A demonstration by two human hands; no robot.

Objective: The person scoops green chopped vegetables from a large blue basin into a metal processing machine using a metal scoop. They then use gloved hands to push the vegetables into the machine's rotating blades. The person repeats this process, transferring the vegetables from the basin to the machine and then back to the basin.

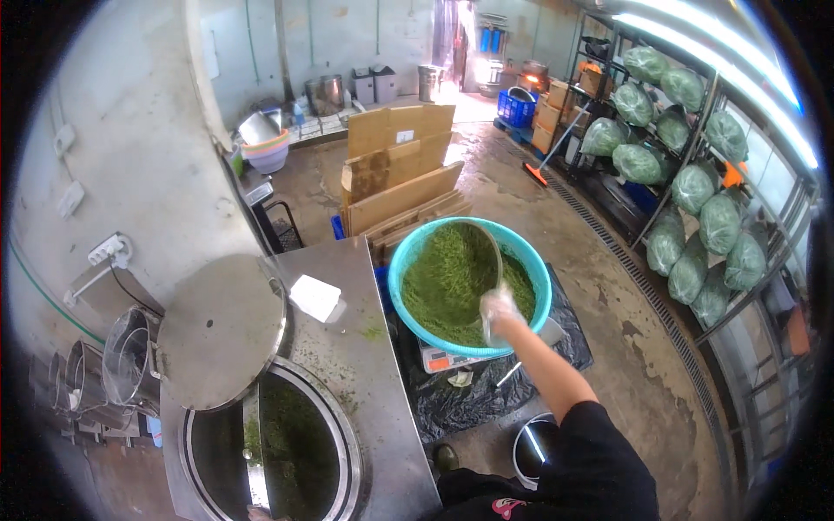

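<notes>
My right hand (499, 314), in a clear plastic glove, is closed on the rim of a round bowl (497, 252). The bowl is tilted among finely chopped green leaves (432, 280) in a wide turquoise basin (396, 300). That basin rests on a scale (443, 359) with an orange-red panel. Only a sliver of my left hand (261, 514) shows at the lower edge, by the end of a metal bar (254, 451) across a round steel opening (354, 451). Its fingers are hidden. More dark green material (300, 447) lies inside the opening.
A round steel lid (221, 334) stands raised beside the opening. A white tray (314, 298) sits on the steel top. Flattened cardboard (404, 191) stands behind the basin. Black plastic (460, 404) lies beneath the scale; a bucket (534, 451) is nearby. Bagged greens (695, 187) fill racks at right.
</notes>
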